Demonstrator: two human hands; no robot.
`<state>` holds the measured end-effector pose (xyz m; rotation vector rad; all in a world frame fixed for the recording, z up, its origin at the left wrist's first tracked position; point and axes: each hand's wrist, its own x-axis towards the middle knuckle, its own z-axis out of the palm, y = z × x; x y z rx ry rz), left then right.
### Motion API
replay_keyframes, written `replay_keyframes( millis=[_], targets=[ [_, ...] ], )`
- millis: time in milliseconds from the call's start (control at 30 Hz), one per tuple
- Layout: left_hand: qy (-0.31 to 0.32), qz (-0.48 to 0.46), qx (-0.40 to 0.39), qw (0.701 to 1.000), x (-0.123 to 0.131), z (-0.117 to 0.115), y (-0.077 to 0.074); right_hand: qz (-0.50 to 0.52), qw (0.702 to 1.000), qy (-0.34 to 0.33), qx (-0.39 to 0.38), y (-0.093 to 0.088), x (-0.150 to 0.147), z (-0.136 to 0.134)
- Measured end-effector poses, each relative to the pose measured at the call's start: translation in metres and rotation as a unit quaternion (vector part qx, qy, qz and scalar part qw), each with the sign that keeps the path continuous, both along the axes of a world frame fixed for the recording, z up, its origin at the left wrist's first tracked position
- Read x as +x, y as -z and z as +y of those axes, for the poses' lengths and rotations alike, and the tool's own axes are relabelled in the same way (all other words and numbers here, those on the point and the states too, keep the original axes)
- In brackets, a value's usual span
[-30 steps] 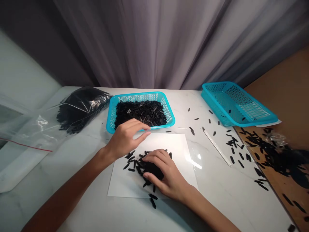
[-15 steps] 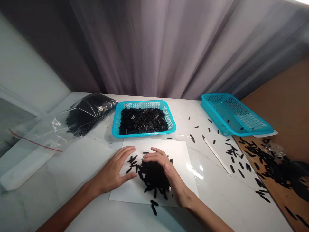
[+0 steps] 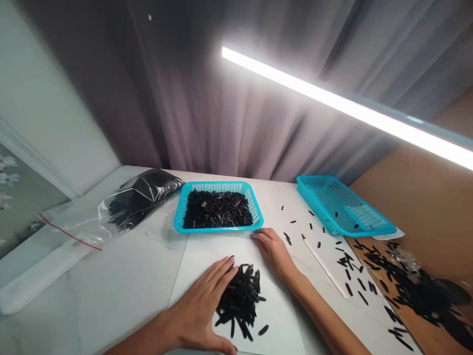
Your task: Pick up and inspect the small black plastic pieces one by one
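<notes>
A heap of small black sticks lies on a white sheet, with one loose stick just below it. My left hand rests against the heap's left side, fingers spread and holding nothing. My right hand lies flat at the sheet's far right corner, apart from the heap and close to a blue plastic basket tray. That tray is filled with similar black sticks. Nothing is in that hand.
A plastic zip bag of black sticks lies left of the tray. At right stand a second blue basket, a long pale strip, scattered black sticks and a brown board bearing more. A curtain hangs behind.
My right hand has left the heap and moved forward to the sheet's far corner. My left hand now presses the heap's lower left. The view has tilted upward, showing a bright light bar.
</notes>
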<state>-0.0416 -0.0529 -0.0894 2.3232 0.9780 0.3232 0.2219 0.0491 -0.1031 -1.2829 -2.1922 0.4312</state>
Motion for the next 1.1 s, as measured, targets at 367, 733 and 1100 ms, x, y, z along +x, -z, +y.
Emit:
replay_keyframes(
  millis=[367, 733, 1100],
  targets=[
    [0.012, 0.038, 0.118, 0.992, 0.024, 0.023, 0.045, -0.171, 0.971, 0.139, 0.096, 0.002, 0.082, 0.024],
    [0.031, 0.060, 0.228, 0.971, 0.027, 0.040, 0.086, -0.199, 0.941, 0.253, 0.107, -0.017, 0.084, 0.073],
    [-0.013, -0.023, 0.082, 0.996, 0.017, 0.016, 0.024, -0.108, 0.981, 0.115, 0.113, -0.016, 0.028, -0.056]
  ],
)
